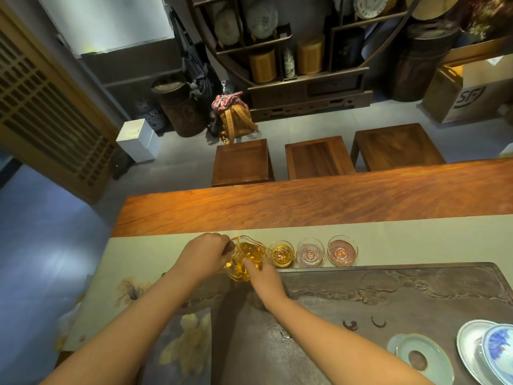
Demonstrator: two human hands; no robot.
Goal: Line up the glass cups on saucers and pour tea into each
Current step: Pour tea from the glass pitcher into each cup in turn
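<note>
A glass pitcher of amber tea is tilted toward the right. My left hand grips its handle. The fingers of my right hand touch the pitcher's near side. To the right, three glass cups stand in a row on saucers on the pale runner. The nearest cup holds amber tea and sits by the pitcher's spout. The middle cup and the far right cup look pinkish and hold no tea.
A dark carved tea tray lies in front of the cups. On it at the right stand a pale green dish and a blue-and-white lidded bowl. Three wooden stools stand beyond the long wooden table.
</note>
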